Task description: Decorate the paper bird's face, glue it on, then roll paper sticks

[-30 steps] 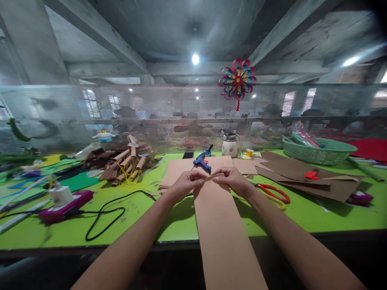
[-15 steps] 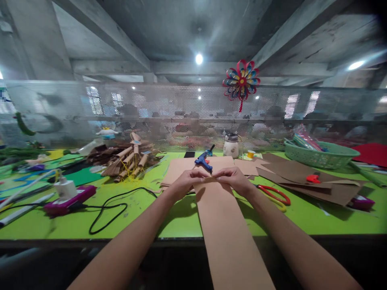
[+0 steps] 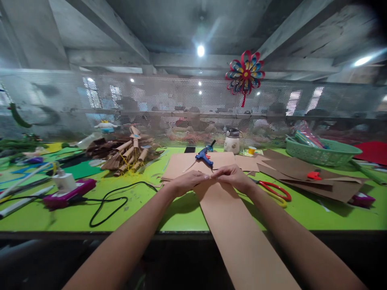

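Watching through the head camera. A long tan paper strip (image 3: 242, 225) runs from the hands, between the forearms, out past the near edge of the table (image 3: 139, 213); its far end is at the hands, near the tan sheets (image 3: 178, 163) stacked toward the table's far edge.

Right hand (image 3: 237, 177): thumb and forefinger closed, pinching the strip's far end. Left hand (image 3: 187, 180): fingers rather straight, tips at the same end, almost meeting the right's; I cannot tell whether it grips or only presses.

Just beyond the fingertips I note a blue glue gun (image 3: 204, 158) on the sheets, nozzle toward the hands. Scissors (image 3: 276, 191), one handle red, one yellow, lie beside the right forearm.

Toward the table's right edge: dark brown sheets (image 3: 287, 167) with a red-orange tool (image 3: 314, 175) on top; behind them, a green basket (image 3: 322, 153). At the far edge, a pale bottle (image 3: 231, 143) with dark lid.

Left portion: a bundle of brown paper rolls (image 3: 136, 155) with yellow strings; nearer the front-left corner, a purple power strip (image 3: 66, 197) and looping black cable (image 3: 105, 195).
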A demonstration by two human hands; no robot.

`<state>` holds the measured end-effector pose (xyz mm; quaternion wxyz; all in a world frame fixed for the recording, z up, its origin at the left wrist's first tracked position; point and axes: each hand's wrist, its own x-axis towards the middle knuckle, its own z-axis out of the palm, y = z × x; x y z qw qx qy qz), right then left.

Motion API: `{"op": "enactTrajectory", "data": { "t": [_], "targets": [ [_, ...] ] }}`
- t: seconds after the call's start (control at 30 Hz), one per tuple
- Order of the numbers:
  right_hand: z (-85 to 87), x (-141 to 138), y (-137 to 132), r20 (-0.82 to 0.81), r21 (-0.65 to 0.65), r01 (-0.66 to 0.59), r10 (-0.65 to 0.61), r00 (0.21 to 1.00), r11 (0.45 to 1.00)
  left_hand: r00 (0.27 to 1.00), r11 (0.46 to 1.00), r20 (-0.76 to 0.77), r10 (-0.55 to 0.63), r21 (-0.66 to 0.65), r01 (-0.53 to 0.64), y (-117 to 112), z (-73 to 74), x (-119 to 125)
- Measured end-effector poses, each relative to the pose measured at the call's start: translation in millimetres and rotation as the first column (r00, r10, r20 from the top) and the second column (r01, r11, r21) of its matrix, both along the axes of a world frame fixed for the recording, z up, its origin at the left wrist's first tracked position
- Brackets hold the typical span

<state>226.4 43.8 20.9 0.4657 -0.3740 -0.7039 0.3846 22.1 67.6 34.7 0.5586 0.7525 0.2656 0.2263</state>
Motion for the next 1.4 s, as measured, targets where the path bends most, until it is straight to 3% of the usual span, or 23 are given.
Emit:
{"op": "enactTrajectory", "data": {
  "t": [0.1,0.33,0.5,0.63,0.77,0.9,1.1,1.4],
  "targets": [
    [2.0,-1.0,-0.6,-0.003,0.01,-0.007,0.007,1.0,1.0,0.998,0.998,0.058,-0.031,-0.045,0.034,-2.4,-3.2,3.6],
    [3.0,-2.4,-0.1,-0.101,-0.026,-0.046,0.044,0.994,0.999,0.998,1.0,0.06,0.003,-0.007,-0.003,-2.7,-8.3,12.0],
    [2.9,2.3,0.9,-0.102,-0.111,-0.042,0.031,0.994,0.993,0.998,0.98,-0.028,0.063,0.191,-0.057,-1.6,-7.4,13.4],
    [7.6,9.1,-1.7,-0.147,-0.176,-0.094,0.068,0.987,0.98,0.991,0.927,-0.055,0.125,0.361,-0.098,-0.7,-5.7,14.1],
    [10.9,11.4,-5.1,-0.067,-0.193,-0.097,0.085,0.994,0.976,0.981,0.864,-0.08,0.178,0.49,-0.117,0.8,-6.0,15.0],
    [8.0,7.6,-3.7,0.049,-0.151,-0.004,0.012,0.999,0.989,0.977,0.823,-0.101,0.19,0.559,-0.102,3.2,-8.8,15.0],
    [7.2,2.8,-2.3,0.025,-0.107,0.06,-0.057,0.998,0.992,0.97,0.765,-0.088,0.229,0.632,-0.123,6.8,-13.3,14.5],
    [9.4,2.4,-3.5,0.034,-0.054,0.065,-0.063,0.997,0.996,0.946,0.603,-0.052,0.321,0.781,-0.161,-1.1,-11.4,13.9]
  ]
}}
